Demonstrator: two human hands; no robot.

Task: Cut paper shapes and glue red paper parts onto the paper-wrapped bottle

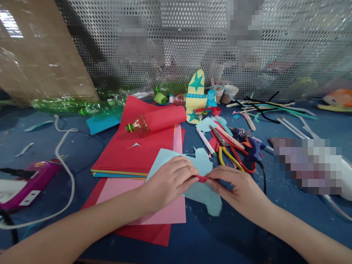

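Between the fingertips of both hands is a small strip of red paper point(202, 179). My left hand point(173, 179) pinches its left end, and my right hand point(233, 183) pinches the right end. Below them lies a cut light blue paper shape point(203, 192), partly covered by my left hand. Pink paper point(162, 212) sits under my left wrist. Beyond the hands, a stack of coloured paper with red on top point(118, 154) carries a plastic bottle point(141, 124) wrapped in red paper. Scissors with red and yellow handles point(233, 157) lie just past my right hand.
A blue glue gun point(255, 148) with its cord lies right of the scissors. A white marker point(205, 141) is near the paper scraps. A yellow paper rocket shape with stars point(195, 97) stands behind. Green bottles point(60, 104) line the back; a purple power strip point(41, 181) is left.
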